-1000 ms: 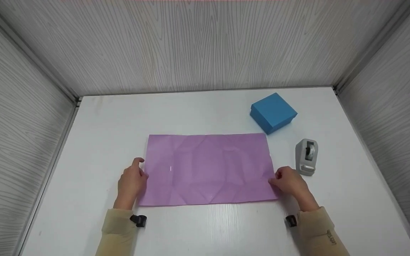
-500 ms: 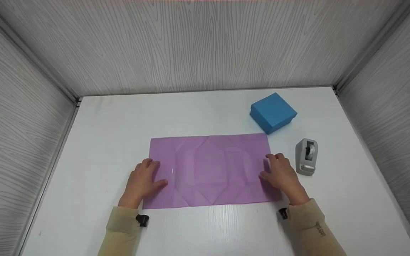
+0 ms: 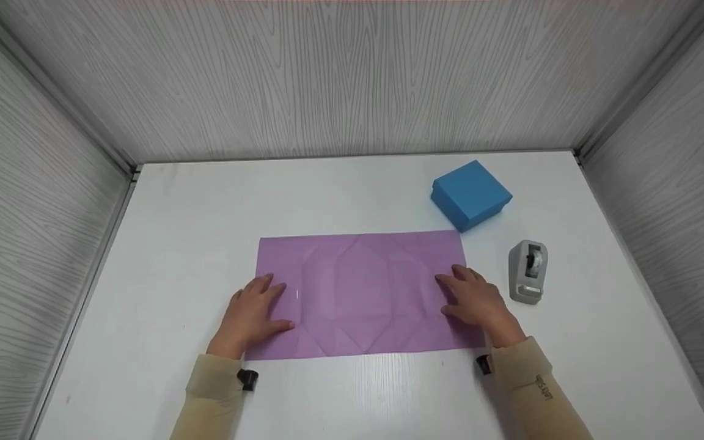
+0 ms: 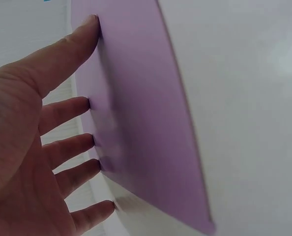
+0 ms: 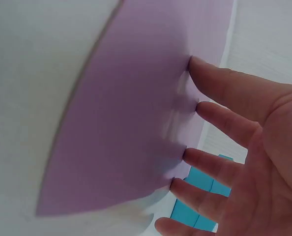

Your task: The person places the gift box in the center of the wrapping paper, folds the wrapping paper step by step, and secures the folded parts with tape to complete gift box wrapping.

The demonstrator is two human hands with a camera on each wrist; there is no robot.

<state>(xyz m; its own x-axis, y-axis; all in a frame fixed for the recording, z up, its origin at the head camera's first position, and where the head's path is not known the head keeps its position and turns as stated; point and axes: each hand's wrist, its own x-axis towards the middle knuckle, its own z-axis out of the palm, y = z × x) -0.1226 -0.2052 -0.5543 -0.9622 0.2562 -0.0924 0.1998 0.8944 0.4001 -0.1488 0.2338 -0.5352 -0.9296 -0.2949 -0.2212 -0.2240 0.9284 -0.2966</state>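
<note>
A creased sheet of purple paper (image 3: 361, 293) lies flat on the white table. On its left end rests my left hand (image 3: 250, 315), fingers spread, thumb pointing inward. The left wrist view shows that thumb and several fingertips touching the paper (image 4: 141, 113), while the little finger reaches the table past the edge. My right hand (image 3: 477, 302) rests on the right end with its fingers spread too. In the right wrist view its thumb and fingertips press on the paper (image 5: 121, 123). Neither hand grips anything.
A blue box (image 3: 472, 194) stands behind the paper's far right corner. To the right of the paper sits a grey tape dispenser (image 3: 527, 272). Wood-grain panels (image 3: 352, 79) enclose the table (image 3: 364, 397) at the back and both sides.
Both hands have moved inward from the paper's side edges onto its ends, with fingers now spread. The right hand has stopped pinching the edge. The paper's left end has shifted slightly right.
</note>
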